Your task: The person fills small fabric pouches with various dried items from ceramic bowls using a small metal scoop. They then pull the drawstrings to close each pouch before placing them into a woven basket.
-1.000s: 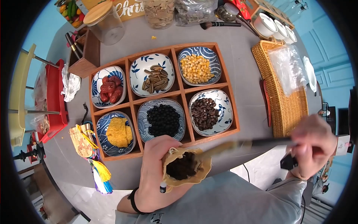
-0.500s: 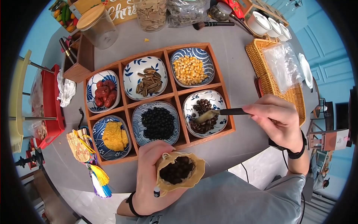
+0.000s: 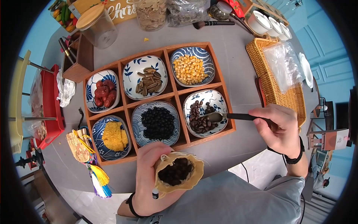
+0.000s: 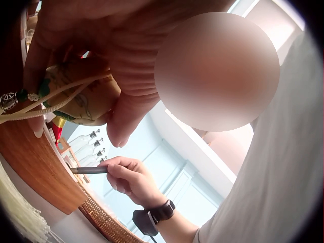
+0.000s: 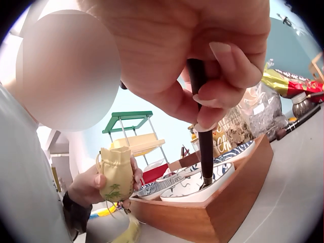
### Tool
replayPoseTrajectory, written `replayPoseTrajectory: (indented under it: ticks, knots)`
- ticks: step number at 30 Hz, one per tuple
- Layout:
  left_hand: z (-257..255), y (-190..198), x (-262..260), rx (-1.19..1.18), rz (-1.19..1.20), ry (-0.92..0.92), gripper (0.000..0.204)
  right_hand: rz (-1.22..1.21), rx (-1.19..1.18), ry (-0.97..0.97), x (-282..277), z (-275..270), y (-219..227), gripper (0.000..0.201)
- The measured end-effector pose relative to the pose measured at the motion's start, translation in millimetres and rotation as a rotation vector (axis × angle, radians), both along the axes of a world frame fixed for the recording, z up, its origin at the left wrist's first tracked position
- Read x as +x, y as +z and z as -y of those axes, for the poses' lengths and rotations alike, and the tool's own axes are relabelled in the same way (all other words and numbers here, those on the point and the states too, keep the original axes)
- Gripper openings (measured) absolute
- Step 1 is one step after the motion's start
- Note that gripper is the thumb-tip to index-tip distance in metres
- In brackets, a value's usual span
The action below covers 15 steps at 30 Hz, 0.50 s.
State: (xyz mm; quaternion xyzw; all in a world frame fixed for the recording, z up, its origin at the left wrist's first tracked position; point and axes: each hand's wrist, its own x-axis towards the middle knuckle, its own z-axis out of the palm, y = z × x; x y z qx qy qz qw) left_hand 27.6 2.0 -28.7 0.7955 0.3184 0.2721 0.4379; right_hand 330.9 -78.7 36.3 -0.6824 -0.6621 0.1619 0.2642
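My left hand (image 3: 145, 177) grips a yellow drawstring pouch (image 5: 115, 182) whose open mouth faces up, with dark beans inside. In the left wrist view its cord (image 4: 66, 96) hangs beside the fingers. My right hand (image 3: 279, 123) pinches the dark handle of a spoon (image 3: 242, 117). The spoon's head lies among brown coffee beans (image 3: 198, 119) in a blue-and-white bowl (image 3: 221, 100). That bowl occupies the near right compartment of a wooden divided tray (image 3: 230, 125). Part of the bowl's white bottom shows between the beans.
Other bowls in the tray hold black beans (image 3: 158, 123), corn kernels (image 3: 190, 70), striped seeds (image 3: 150, 82), red dates (image 3: 105, 93) and a yellow crumbly food (image 3: 115, 136). A wicker basket (image 3: 274, 89) stands right; a tasselled ornament (image 3: 81, 145) lies left. Jars and a brush (image 3: 214, 24) are behind.
My right hand brought the spoon from the pouch's mouth to the coffee bean bowl, and its head then shifted right among the beans. The left hand keeps holding the pouch near the tray.
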Motion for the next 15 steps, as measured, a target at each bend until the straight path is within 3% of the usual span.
replayPoseTrajectory:
  ticks: [10,15]
  knots:
    - [1,-2,-1,-0.027,0.011,0.009,0.090,-0.521,-0.196,-0.268,0,8,-29,0.013]
    - [2,-2,0,-0.019,0.078,0.018,0.087,-0.531,-0.181,-0.260,0,5,-34,0.014]
